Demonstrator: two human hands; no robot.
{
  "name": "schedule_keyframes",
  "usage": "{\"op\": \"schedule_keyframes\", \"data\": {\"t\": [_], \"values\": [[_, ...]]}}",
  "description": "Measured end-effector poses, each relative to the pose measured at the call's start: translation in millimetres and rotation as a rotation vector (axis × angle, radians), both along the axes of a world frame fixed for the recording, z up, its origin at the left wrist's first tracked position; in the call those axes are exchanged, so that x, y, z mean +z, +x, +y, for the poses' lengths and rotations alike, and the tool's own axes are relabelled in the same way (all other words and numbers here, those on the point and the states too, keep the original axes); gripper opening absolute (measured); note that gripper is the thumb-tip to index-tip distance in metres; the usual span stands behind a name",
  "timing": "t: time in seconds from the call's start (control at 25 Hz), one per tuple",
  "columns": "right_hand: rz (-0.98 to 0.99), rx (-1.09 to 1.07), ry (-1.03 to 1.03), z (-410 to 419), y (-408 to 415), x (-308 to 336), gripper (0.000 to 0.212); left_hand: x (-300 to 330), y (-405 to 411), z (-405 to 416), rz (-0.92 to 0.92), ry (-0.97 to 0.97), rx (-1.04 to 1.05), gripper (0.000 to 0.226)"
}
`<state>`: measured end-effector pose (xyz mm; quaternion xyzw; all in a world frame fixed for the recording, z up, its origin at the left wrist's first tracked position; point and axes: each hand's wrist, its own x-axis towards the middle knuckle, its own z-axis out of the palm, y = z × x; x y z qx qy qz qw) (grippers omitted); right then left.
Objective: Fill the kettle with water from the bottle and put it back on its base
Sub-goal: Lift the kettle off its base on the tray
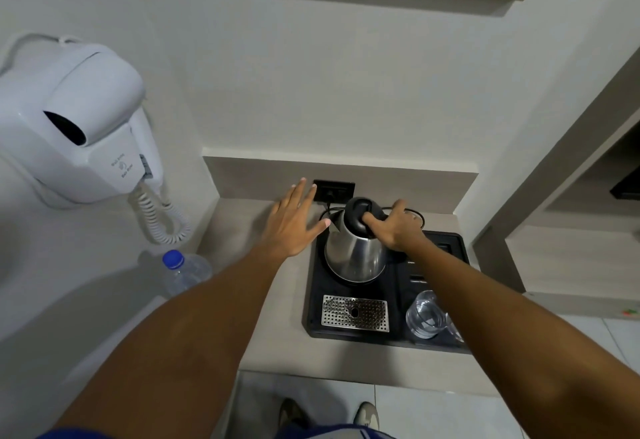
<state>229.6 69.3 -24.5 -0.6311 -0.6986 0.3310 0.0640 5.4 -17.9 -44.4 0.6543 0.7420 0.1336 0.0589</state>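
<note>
Right hand (396, 227) is wrapped around the black handle of the steel kettle (355, 255), fingers curled shut on it and the thumb pressing on the black lid (362, 215) just to the hand's left. Under that hand the kettle stands on the black tray (311, 300), at the tray's far left corner; whether it sits fully down on its base I cannot tell, since the body hides what is beneath it. Left hand (294, 220) hovers flat with the fingers spread, holding nothing, its thumb tip close by the kettle's spout and its fingertips reaching toward the black wall socket (334, 190) behind. Nearer to the person than the right hand, on the same tray, lie a perforated metal drip grate (355, 313) and a clear drinking glass (424, 314), partly covered by the right forearm. Well back and to the left of the left hand, the water bottle (181, 270) with its blue cap on stands at the edge of the bench (277, 345). A white wall-mounted hairdryer (79, 120) hangs farther left, its coiled cord drooping down.
</note>
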Motion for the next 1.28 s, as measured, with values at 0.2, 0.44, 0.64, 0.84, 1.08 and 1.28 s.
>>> {"op": "schedule_keyframes", "data": {"t": [0.2, 0.44, 0.64, 0.84, 1.08, 1.28], "values": [[0.319, -0.007, -0.168, 10.2, 29.9, 1.6, 0.056, -3.0, -0.2, -3.1, -0.014, 0.014, 0.017, 0.084], [0.412, 0.066, -0.316, 12.6, 52.9, 0.8, 0.045, -6.1, -0.8, -12.4, -0.06, 0.009, 0.053, 0.081], [0.489, 0.036, -0.349, 18.8, 56.6, -7.3, 0.031, -2.3, -10.7, -23.2, -0.043, 0.026, 0.073, 0.08], [0.494, 0.042, -0.435, 19.1, 52.4, 2.9, 0.059, 2.1, -15.6, -32.0, -0.024, 0.061, 0.057, 0.078], [0.475, 0.121, -0.389, 27.5, 24.3, 19.8, 0.056, 11.3, -33.6, -51.5, -0.021, 0.162, 0.083, 0.078], [0.539, 0.246, -0.367, 24.0, -36.7, 39.5, 0.06, 26.3, -63.0, -69.8, 0.022, 0.184, 0.147, 0.077]]}}
